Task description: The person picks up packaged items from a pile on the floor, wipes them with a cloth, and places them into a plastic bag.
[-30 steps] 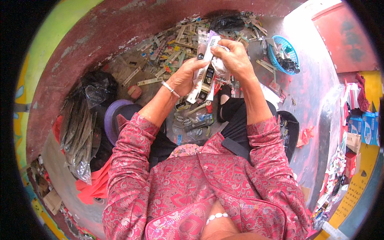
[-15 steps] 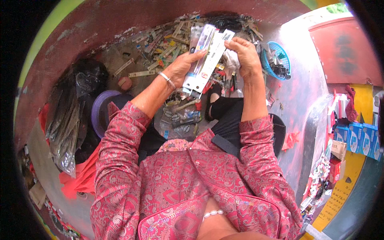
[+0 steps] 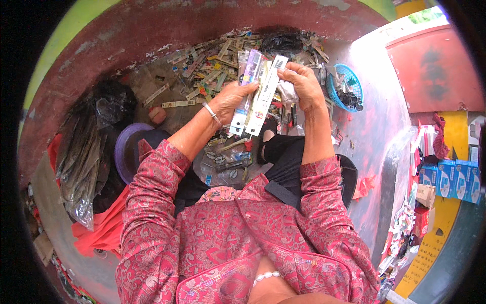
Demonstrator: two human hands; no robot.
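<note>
My left hand [image 3: 230, 100] is closed around a small fan of long, narrow packets, its thumb pressed across them. One is a purple and clear packet [image 3: 251, 67]; beside it lies a white packet [image 3: 267, 96] with dark print and a hole near its lower end. My right hand [image 3: 307, 87] pinches the upper right edge of that white packet between thumb and finger. A crumpled, whitish clear plastic piece [image 3: 287, 93] sits under the right hand's curled fingers. What the packets contain is not clear.
A heap of similar packets and loose pieces [image 3: 207, 76] covers the floor ahead. To the right stands a blue basket [image 3: 356, 81] holding dark pieces. Black plastic bags [image 3: 83, 147] and a purple-rimmed round thing [image 3: 123, 154] lie left. Blue boxes [image 3: 448, 178] stand far right.
Both hands and the packets have come lower and nearer to me. The white packet stands more upright and slightly apart from the others. Both hands keep their hold.
</note>
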